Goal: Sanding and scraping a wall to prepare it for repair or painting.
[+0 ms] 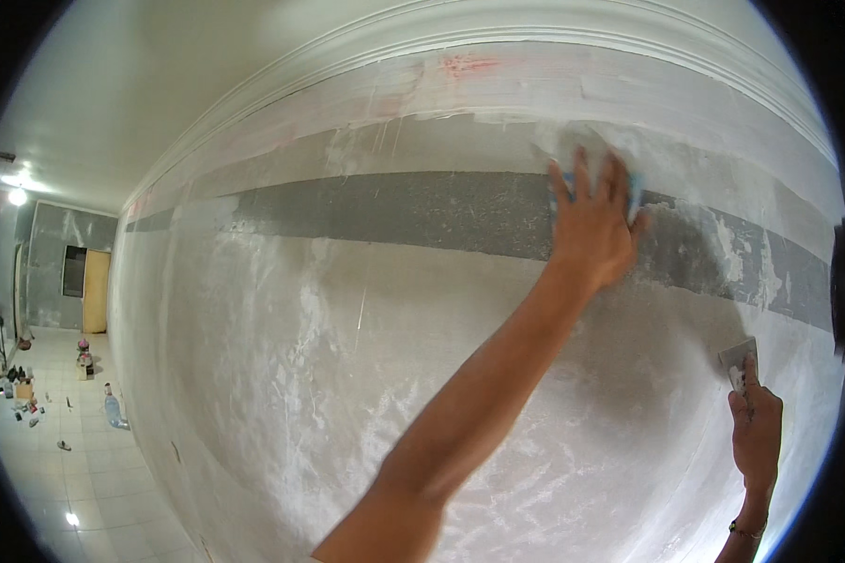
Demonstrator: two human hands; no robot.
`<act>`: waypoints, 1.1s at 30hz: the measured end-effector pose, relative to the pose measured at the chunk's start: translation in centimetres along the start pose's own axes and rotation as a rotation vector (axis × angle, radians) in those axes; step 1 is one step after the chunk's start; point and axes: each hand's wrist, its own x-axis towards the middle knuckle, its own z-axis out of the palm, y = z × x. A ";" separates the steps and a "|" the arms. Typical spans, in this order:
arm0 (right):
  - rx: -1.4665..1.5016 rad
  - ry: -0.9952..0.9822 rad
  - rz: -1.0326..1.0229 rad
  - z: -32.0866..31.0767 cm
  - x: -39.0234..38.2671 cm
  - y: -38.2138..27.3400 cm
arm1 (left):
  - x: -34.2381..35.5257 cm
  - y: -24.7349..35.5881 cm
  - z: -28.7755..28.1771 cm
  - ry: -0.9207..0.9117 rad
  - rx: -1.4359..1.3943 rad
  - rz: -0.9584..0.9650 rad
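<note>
At two o'clock on the wall [253,366], the left hand [592,230] spreads a flat grip over a blue pad [636,191], probably soft and light, best pressed from behind. Toward four o'clock, the right hand [757,424] clenches its grip round a scraper [740,353], likely stiff, best taken at its lower end. No writing is legible.

Glaring bulb [17,196], soft shadows, fisheye-bent edges
</note>
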 end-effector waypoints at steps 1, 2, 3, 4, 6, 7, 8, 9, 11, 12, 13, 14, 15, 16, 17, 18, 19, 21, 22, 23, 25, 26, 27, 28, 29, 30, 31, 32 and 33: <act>-0.009 0.020 -0.052 0.0 0.0 0.1 | -0.9 -0.4 -0.3 -0.004 0.012 -0.006; -0.001 -0.054 0.051 -0.9 -0.1 -0.9 | -1.9 -0.9 -0.5 -0.087 0.011 0.076; 0.007 -0.053 0.044 -0.9 -0.1 -0.9 | -2.6 -2.1 -1.2 -0.161 0.013 0.153; -0.005 -0.042 0.026 -0.6 -0.3 -0.7 | -2.4 -4.5 -2.0 -0.160 0.023 0.152; -0.014 -0.031 -0.002 -0.4 -0.3 -0.2 | -1.3 -9.1 -3.7 -0.116 0.172 -0.161; -0.032 -0.019 -0.048 -0.2 -0.2 0.1 | -1.6 -9.1 -3.7 -0.114 0.181 -0.165; -0.044 -0.004 -0.086 0.3 -0.1 0.3 | -1.9 -8.6 -3.8 -0.129 0.205 -0.210; -0.040 -0.009 -0.087 0.6 -0.3 0.8 | -2.6 -7.9 -3.7 -0.151 0.221 -0.261; -0.043 0.057 -0.082 0.8 -0.5 1.5 | -3.8 -6.8 -3.4 -0.157 0.180 -0.150; -0.022 0.070 -0.048 0.8 -0.6 1.4 | -4.2 -6.5 -3.4 -0.157 0.133 -0.037; -0.024 0.070 -0.049 0.7 -0.7 1.3 | -3.6 -7.5 -3.7 -0.155 0.131 -0.038; -0.024 0.066 -0.052 0.3 -0.9 1.2 | -2.4 -9.2 -4.3 -0.146 0.186 -0.107; -0.027 0.057 -0.044 0.2 -1.1 1.2 | -1.8 -10.3 -4.4 -0.146 0.233 -0.170; -0.040 0.061 -0.030 -0.3 -1.2 0.6 | -2.2 -10.3 -3.9 -0.147 0.217 -0.161; -0.018 0.006 0.002 -0.3 -0.8 -0.9 | -2.6 -10.5 -3.8 -0.106 0.203 -0.215; -0.010 -0.055 0.041 -0.8 -0.7 -1.7 | -3.2 -10.0 -3.7 -0.073 0.172 -0.274; -0.022 -0.052 0.060 -0.9 -0.7 -2.0 | -3.6 -9.6 -3.6 -0.079 0.153 -0.263; 0.031 -0.037 0.058 -0.4 -0.6 -2.2 | -4.2 -8.7 -4.6 -0.209 0.156 -0.094; 0.027 0.030 -0.017 0.0 -1.0 -1.4 | -3.9 -9.6 -4.8 -0.207 0.130 -0.083; 0.013 0.038 -0.008 -0.5 -1.0 -1.5 | -3.2 -11.6 -5.1 -0.170 0.144 -0.196; 0.070 -0.070 0.052 -1.1 -0.9 -2.6 | -2.8 -12.1 -5.6 -0.132 0.170 -0.308; 0.065 -0.058 0.049 -0.9 -0.7 -2.8 | -3.1 -11.3 -5.2 -0.157 0.196 -0.290; 0.057 -0.055 0.064 -0.9 -1.0 -2.5 | -3.7 -9.8 -4.9 -0.186 0.222 -0.271; 0.063 -0.032 0.032 -0.8 -1.2 -2.2 | -4.5 -7.9 -4.0 -0.191 0.209 -0.260; 0.073 -0.006 -0.009 -0.7 -1.1 -1.9 | -5.4 -5.8 -3.1 -0.154 0.166 -0.083; 0.068 -0.001 -0.003 -0.6 -1.1 -2.0 | -5.6 -4.5 -2.6 -0.116 0.123 0.093; 0.087 0.010 0.016 -0.5 -1.2 -2.4 | -4.7 -5.0 -3.0 -0.113 0.116 0.099; 0.097 0.018 0.034 -0.6 -1.2 -2.6 | -3.1 -6.2 -3.5 -0.165 0.135 0.052; 0.089 0.024 0.036 -0.6 -1.0 -2.8 | -1.7 -6.9 -3.8 -0.212 0.159 0.009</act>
